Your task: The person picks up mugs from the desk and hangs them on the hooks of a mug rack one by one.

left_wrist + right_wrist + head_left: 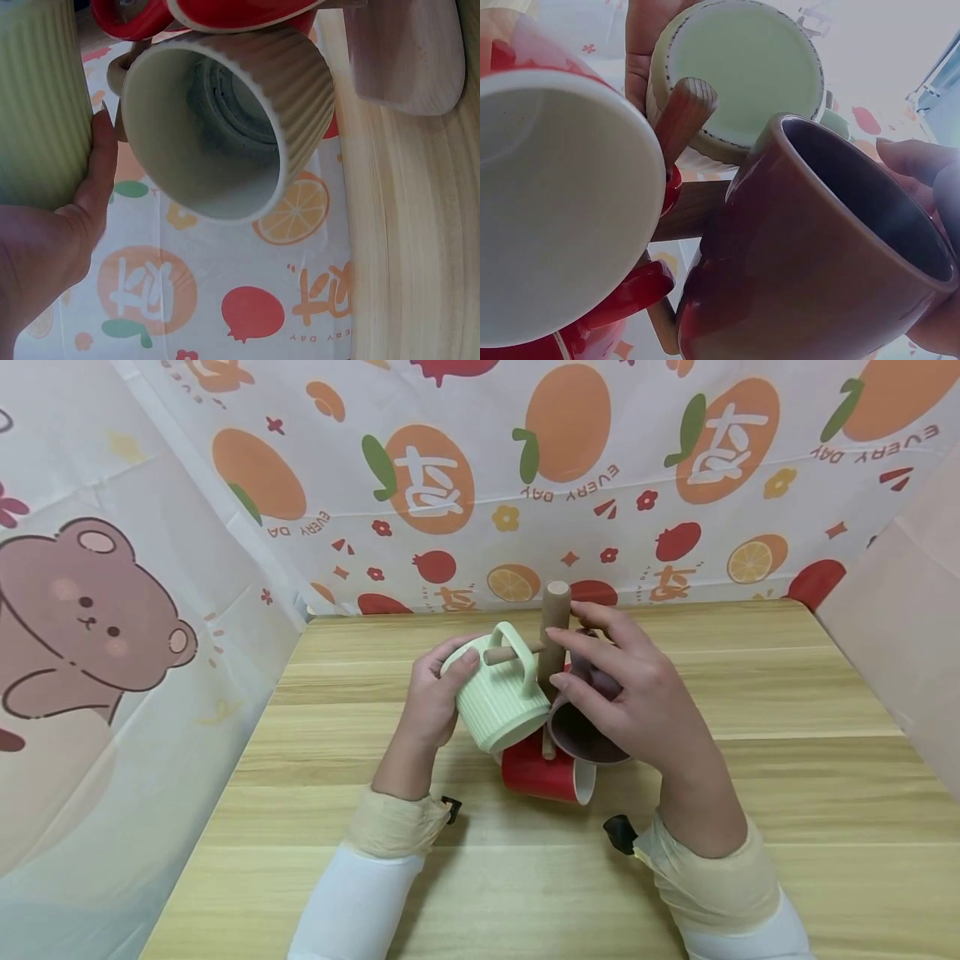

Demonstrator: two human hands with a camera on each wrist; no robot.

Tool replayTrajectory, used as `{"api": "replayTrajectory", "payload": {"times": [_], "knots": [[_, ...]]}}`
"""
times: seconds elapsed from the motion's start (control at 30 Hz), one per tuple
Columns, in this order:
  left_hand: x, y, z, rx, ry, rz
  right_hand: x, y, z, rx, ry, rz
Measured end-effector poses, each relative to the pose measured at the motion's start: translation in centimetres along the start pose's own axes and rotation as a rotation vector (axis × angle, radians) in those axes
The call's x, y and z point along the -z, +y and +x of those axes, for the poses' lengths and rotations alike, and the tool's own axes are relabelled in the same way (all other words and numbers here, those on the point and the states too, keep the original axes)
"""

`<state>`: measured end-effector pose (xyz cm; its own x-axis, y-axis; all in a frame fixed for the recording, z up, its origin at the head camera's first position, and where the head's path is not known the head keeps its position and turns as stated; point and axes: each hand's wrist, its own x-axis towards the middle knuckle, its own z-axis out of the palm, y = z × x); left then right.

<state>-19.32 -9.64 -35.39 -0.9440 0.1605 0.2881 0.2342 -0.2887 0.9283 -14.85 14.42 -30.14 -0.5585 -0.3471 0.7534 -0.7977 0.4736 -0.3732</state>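
Note:
A light green ribbed mug is tilted in my left hand, its handle looped over a peg of a wooden mug tree. The thumb lies on the mug's side, and the fingers are mostly behind it. In the right wrist view, the mug's pale green base faces the camera. My right hand is beside the post with its fingers loosely bent, over a dark brownish-purple mug. Whether the fingertips touch the post is hard to tell.
Below hangs a red mug with a white inside. In the left wrist view, a cream ribbed mug hangs near the tree's wooden base. The wood-grain table meets a fruit-print cloth at the back.

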Motion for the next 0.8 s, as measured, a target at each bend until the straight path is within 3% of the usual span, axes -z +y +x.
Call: {"api": "replayTrajectory", "payload": {"times": [0.3,0.53,0.8], "knots": [[-0.7,-0.3,0.1,0.039,0.027,0.009,0.1,0.2,0.0,0.000,-0.005,0.010],[-1.0,-0.2,0.0,0.019,0.028,0.057,0.4,0.4,-0.1,-0.009,-0.045,0.015],[-1.0,0.4,-0.2,0.072,0.016,0.131,0.4,0.5,-0.1,-0.032,-0.080,0.017]]}}
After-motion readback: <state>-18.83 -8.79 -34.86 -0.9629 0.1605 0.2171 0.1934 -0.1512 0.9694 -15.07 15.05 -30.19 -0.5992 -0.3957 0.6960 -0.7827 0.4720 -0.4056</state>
